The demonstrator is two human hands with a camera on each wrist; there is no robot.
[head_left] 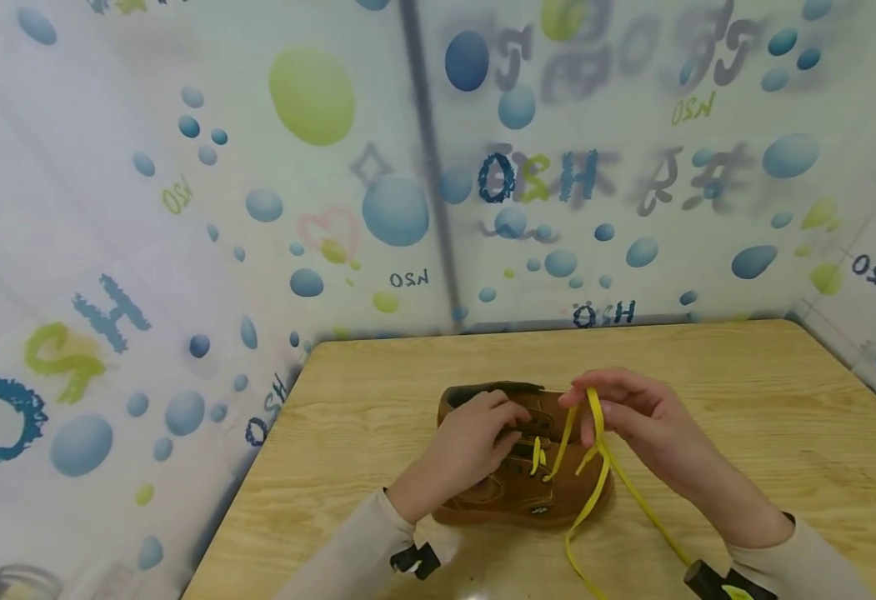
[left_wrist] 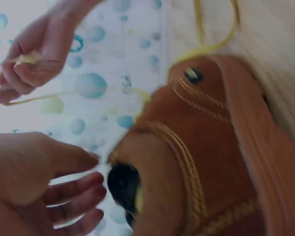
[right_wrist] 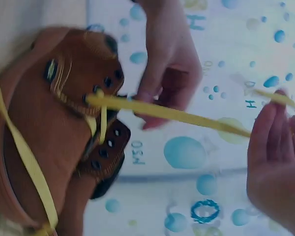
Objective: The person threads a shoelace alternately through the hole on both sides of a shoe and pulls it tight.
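A brown leather shoe with dark eyelets and a small metal tag lies on the wooden table. Through its lower eyelets runs a yellow shoelace. My right hand is raised over the shoe's right side and pinches the lace, pulling one stretch fairly taut. Loose lengths of lace hang from it toward the table's front. Over the shoe's left part, my left hand has its fingers near the eyelets and the tongue. In the left wrist view, the fingers of this left hand are loosely bent and hold nothing.
The light wooden table reaches back to a white curtain printed with blue and green bubbles and letters. Dark wrist straps with cameras sit at both sleeves. One lace end trails past the table's front.
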